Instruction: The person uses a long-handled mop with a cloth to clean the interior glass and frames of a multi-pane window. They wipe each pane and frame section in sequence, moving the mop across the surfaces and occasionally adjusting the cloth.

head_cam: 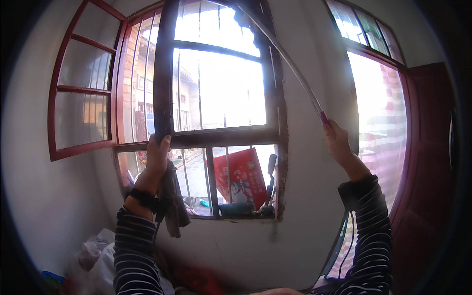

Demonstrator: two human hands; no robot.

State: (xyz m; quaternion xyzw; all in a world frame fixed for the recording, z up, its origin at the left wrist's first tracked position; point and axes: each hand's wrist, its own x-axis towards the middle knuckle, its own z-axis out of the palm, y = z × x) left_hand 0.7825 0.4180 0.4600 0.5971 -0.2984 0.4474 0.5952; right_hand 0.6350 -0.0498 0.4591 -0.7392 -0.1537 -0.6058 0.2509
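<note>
My left hand (158,156) is raised to the lower left corner of a dark window sash (164,73), its fingers around the frame. A grey cloth (173,202) hangs below that hand, partly hidden by the wrist. My right hand (338,142) grips the purple handle of a long metal pole (295,68), which slants up and left to the top of the window. Around the pole's far end is something dark with a ragged edge (245,20), too backlit to name.
A red-framed casement (55,121) stands swung inward at the left. Behind the lower window bars (186,177) is a red printed bag or box (241,177). A doorway with a striped curtain (387,147) is at the right. Plastic bags (97,247) lie low at the left.
</note>
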